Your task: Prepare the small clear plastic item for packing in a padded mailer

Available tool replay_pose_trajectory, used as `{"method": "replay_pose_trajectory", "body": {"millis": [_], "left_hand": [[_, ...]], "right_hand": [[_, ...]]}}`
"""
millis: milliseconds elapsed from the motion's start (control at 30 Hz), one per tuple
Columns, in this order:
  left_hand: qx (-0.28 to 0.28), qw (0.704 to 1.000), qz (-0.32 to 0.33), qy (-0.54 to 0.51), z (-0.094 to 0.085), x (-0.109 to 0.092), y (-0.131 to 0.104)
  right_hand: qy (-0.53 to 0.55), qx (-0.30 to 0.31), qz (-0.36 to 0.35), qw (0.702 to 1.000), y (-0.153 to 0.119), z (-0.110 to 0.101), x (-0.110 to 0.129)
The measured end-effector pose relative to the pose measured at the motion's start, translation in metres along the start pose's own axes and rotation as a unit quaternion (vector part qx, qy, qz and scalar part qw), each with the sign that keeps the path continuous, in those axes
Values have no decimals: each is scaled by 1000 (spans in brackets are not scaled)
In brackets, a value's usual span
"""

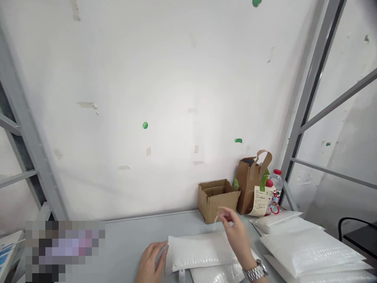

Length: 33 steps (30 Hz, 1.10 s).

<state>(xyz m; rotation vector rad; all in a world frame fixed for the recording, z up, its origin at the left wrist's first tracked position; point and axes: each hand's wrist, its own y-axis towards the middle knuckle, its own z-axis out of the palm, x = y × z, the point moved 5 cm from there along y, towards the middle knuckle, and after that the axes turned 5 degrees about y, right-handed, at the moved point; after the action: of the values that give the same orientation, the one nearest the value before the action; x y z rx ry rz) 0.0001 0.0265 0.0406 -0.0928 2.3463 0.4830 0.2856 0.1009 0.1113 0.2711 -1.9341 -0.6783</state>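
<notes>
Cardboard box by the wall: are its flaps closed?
No, the cardboard box stands with its top flaps open beside the brown paper bag.

Single head cam, tilted fwd at the wall (165, 98), close over the table (126, 236) edge, hands at btm.

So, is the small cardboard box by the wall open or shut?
Open. The box stands upright with its top flaps folded apart, so the inside shows; what it holds cannot be told.
</notes>
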Motion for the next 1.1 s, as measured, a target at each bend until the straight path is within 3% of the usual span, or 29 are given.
{"method": "replay_pose_trajectory", "body": {"millis": [100, 267, 333, 467, 667, 833, 967, 1100], "left_hand": [[-28, 998, -43, -22, -4, 16, 6], [-52, 988, -109, -98, -19, 19, 11], [-16, 972, -122, -198, -19, 10, 11], [98, 905, -136, -392, -7, -10, 8], [120, 872, -179, -439, 7, -9, 4], [130, 877, -182, -426, 13, -10, 3], [110, 885, -193, -408, 11, -8, 4], [71, 885, -213, -408, 4, -5, 6]], "right_hand": [[174, 93, 86, 976, -16, 35, 17], [238, 181, 110, 948, -39, 83, 45], [251, 215, 99, 938, -45, 98, 56], [285, 251, 96, 920, -50, 116, 74], [309, 270, 119, 904, -61, 128, 69], [351, 292, 148, 877, -71, 124, 56], [283, 274, 97, 914, -69, 102, 45], [168, 338, 15, 926, -80, 98, 29]]}}
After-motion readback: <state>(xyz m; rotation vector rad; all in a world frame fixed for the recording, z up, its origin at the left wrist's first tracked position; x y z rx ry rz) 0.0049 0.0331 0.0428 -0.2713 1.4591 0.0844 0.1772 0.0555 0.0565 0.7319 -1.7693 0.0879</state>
